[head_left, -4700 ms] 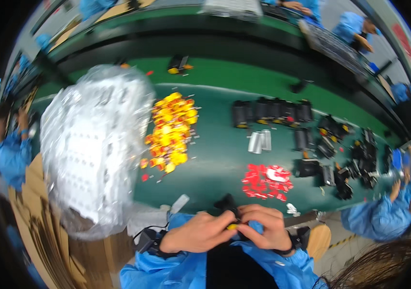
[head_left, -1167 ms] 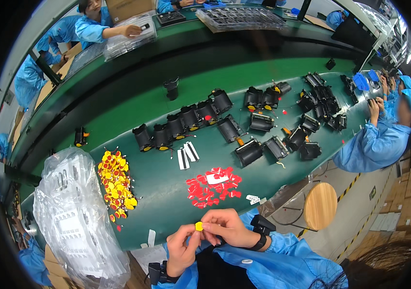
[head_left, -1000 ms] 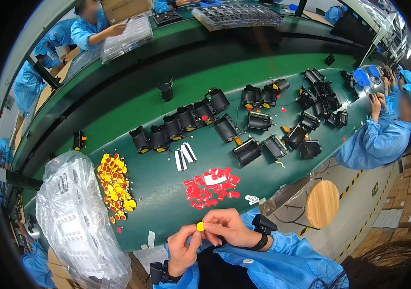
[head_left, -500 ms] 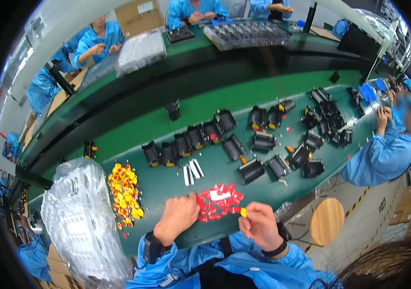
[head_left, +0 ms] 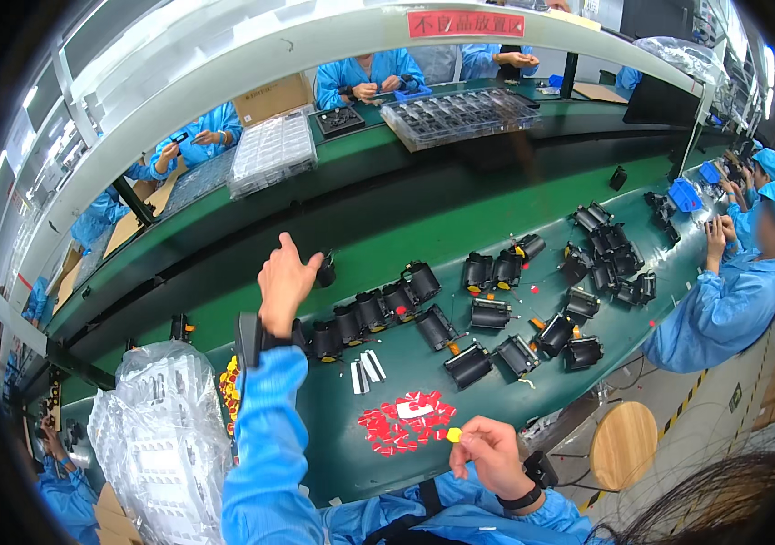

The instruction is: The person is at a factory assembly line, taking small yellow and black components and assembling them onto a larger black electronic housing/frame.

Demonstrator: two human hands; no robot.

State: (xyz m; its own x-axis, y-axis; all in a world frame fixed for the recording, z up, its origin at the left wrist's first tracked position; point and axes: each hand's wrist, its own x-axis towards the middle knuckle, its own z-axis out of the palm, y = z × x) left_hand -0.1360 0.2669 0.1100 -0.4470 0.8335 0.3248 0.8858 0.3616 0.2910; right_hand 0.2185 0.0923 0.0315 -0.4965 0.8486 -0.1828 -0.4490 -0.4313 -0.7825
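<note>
My left hand (head_left: 286, 283) stretches across to the green belt, fingers apart. Beside its fingertips stands a black plastic part (head_left: 327, 271); whether they touch it I cannot tell. My right hand (head_left: 493, 456) pinches a small yellow piece (head_left: 454, 436) between thumb and fingers, close to the right side of a spread of flat red pieces (head_left: 387, 434). A white rectangular piece (head_left: 415, 410) lies among the red ones. Under my left forearm, a heap of small yellow-and-red pieces (head_left: 229, 389) shows only in part.
Black curved housings (head_left: 374, 309) stand in a row, with several more (head_left: 490, 313) to the right. White-and-black strips (head_left: 370, 366) lie nearby. Wrapped white trays (head_left: 156, 445) are at left, a round wooden stool (head_left: 624, 445) at right. A co-worker (head_left: 724, 300) sits at the right.
My left hand has left the red pieces and reached up to the far belt, covering part of the yellow-and-red heap. My right hand still holds the yellow piece, slightly lower. The view has tilted up.
</note>
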